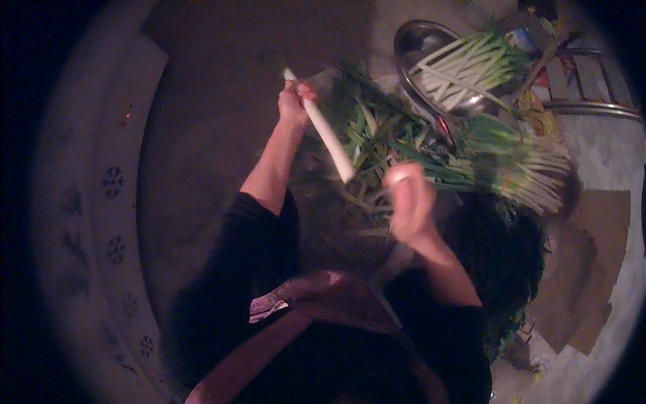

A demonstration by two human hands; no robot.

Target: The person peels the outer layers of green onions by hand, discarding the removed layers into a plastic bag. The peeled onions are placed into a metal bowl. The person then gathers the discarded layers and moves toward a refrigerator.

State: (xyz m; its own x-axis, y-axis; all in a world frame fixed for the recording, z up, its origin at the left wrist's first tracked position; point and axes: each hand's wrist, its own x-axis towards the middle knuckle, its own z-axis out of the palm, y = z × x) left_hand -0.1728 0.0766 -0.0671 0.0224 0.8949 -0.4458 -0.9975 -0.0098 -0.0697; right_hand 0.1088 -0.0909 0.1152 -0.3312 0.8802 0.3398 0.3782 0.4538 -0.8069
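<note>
Our left hand (293, 106) is wrapped round a stalk (328, 140), slanting beside leaves (369, 120); our right hand (410, 205), curled and blurred, is near its lower end, contents unclear. We seem to be peeling; the next pull would call for a steady left grip

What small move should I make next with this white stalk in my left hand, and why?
Perhaps lay the stalk in the bowl: its visible length looks white and bare, and a pale-stemmed bunch lies there. Your left hand grips it near its far end; your blurred right hand is apart from it.
</note>
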